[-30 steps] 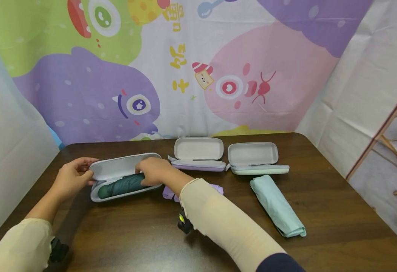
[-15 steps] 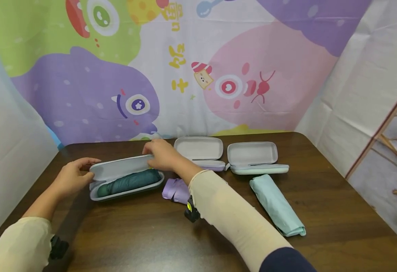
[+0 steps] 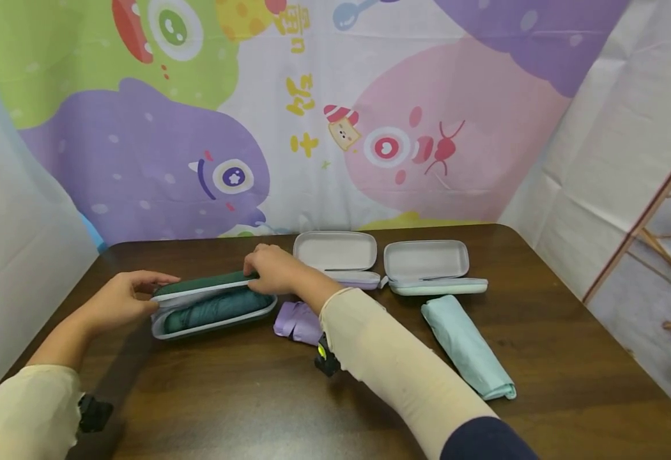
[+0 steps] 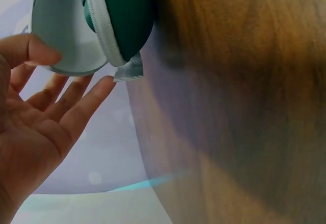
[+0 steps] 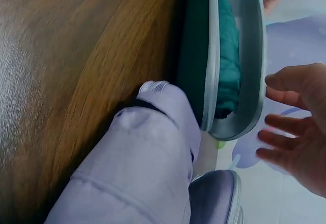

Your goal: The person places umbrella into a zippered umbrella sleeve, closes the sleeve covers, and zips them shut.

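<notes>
A dark green zip case with a pale grey lining stands half closed at the left of the table. Inside it lies a folded dark green umbrella, also seen in the right wrist view. The lid leans forward over it. My left hand holds the lid's left end between thumb and fingers; in the left wrist view, a grey zip tab hangs by the fingertips. My right hand pinches the lid's right end, thumb at the front rim. In the right wrist view its other fingers are loosely bent.
A folded lilac umbrella lies beside the case, partly under my right forearm. Behind it stand an open lilac case and an open mint case. A folded mint umbrella lies to the right. A printed cloth hangs behind the table.
My right hand has left the dark green umbrella and moved to the lid's right end. The lid has swung forward and down, so its dark green outside shows. My left hand stays at the left end.
</notes>
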### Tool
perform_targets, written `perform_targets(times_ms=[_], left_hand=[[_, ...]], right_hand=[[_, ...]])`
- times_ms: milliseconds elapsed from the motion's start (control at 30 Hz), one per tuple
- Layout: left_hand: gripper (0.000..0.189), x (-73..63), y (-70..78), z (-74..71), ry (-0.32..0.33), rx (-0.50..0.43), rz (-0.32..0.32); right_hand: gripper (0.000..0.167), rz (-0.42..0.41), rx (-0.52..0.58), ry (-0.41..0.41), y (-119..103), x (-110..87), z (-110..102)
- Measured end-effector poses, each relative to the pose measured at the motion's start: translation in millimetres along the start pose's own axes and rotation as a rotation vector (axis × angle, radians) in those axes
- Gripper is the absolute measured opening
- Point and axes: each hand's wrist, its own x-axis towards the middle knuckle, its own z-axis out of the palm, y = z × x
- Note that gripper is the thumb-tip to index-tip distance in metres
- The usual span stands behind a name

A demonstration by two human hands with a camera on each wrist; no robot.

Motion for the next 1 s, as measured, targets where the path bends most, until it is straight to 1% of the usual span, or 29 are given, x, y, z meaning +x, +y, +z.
perform_targets(times_ms=[100,200,333,467,533,633,767,833,1000], left_hand=[[0.044,-1.1,2.7,-1.0,-0.037,-0.014,-0.005],[0.044,-0.7,7.5,-1.1,-0.055,-0.026,-0.040],[0.038,0.6,12.9,-1.5,-0.045,-0.043,-0.077],[0.029,1.2,13.3,-0.1,-0.058,-0.042,-0.076],[0.028,1.8,12.4,1.5,-0.064,-0.028,-0.073],[0.034,3.6,10.4,3.7,-0.068,-0.014,-0.058],[0.047,4.6,8.7,4.8,-0.091,-0.024,-0.034],[0.052,4.5,8.3,4.6,-0.114,-0.036,-0.034],[0.054,4.3,8.8,3.8,-0.167,-0.047,-0.055]], right_hand=[[0.019,0.002,0.079,-0.063,-3,-0.1,1],[0.024,0.002,0.109,-0.083,-7,-0.4,2],[0.033,-0.015,0.061,-0.083,-11,-0.7,3],[0.033,-0.035,0.001,-0.121,-15,-2.1,3],[0.031,-0.047,-0.031,-0.128,-16,-2.4,4],[0.031,-0.069,-0.080,-0.127,-17,-2.4,6],[0.034,-0.091,-0.106,-0.132,-18,-2.4,8],[0.035,-0.103,-0.104,-0.134,-19,-2.5,8],[0.039,-0.111,-0.125,-0.134,-22,-3.0,9]])
